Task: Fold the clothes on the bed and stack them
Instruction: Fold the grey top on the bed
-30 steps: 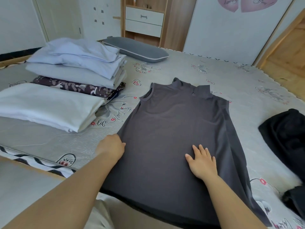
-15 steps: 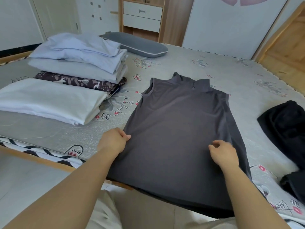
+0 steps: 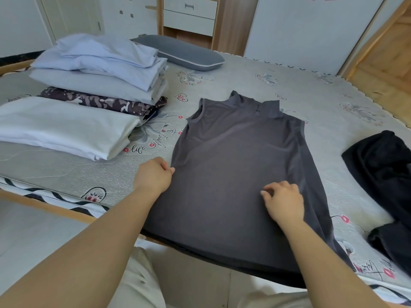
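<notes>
A dark grey sleeveless top [image 3: 235, 165] lies flat on the bed, collar away from me, its hem hanging over the near edge. A narrow strip along its right side is folded inward. My left hand [image 3: 153, 176] is at the top's left edge and pinches the fabric there between thumb and finger. On the lower right part of the top rests my right hand [image 3: 283, 202], fingers loosely bent with their tips touching the cloth. To the left sits a stack of folded clothes [image 3: 95, 70] and a folded white garment [image 3: 64, 127].
A black garment [image 3: 382, 172] lies unfolded at the right edge of the bed. A grey pillow [image 3: 182, 52] lies at the far side. The patterned mattress [image 3: 266, 85] is bare beyond the top. A wooden drawer unit [image 3: 189, 16] and wardrobe doors stand behind.
My right hand went from lying flat on the top to curled at the folded right strip, then slid left. My left hand stayed at the left edge, fingers closing on it.
</notes>
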